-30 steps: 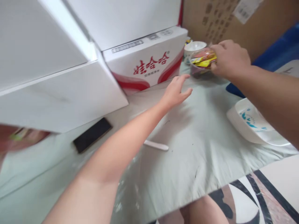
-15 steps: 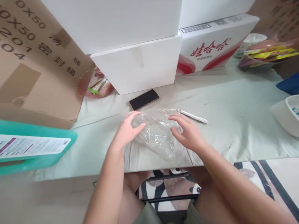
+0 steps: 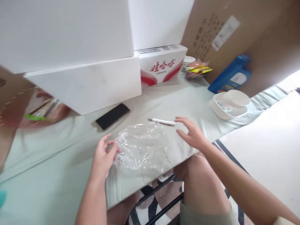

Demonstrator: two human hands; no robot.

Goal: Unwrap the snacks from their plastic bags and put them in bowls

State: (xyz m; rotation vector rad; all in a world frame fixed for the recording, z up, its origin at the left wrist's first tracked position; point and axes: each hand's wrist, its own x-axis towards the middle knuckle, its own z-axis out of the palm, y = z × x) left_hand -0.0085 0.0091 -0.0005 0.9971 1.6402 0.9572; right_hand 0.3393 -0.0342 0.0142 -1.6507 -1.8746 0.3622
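Just left of the middle of the frame, the left hand [image 3: 103,157] curls its fingers at the left edge of the clear plastic [image 3: 142,148]. It seems to pinch that edge, but the blur makes it hard to be sure. A thing so light may slide if nobody holds it. The black phone [image 3: 112,116] lies above that hand, apart from the plastic, so it is likely not in the way. The white pen [image 3: 162,121] lies near the top edge of the plastic. Right of the middle, the right hand [image 3: 193,134] holds nothing, its thumb and fingers wide apart, near the end of the pen.

The plastic lies low in the middle of the frame, on the pale green cloth [image 3: 187,97]. It is bunched and crinkly on the left, flatter on the right, shiny and see-through
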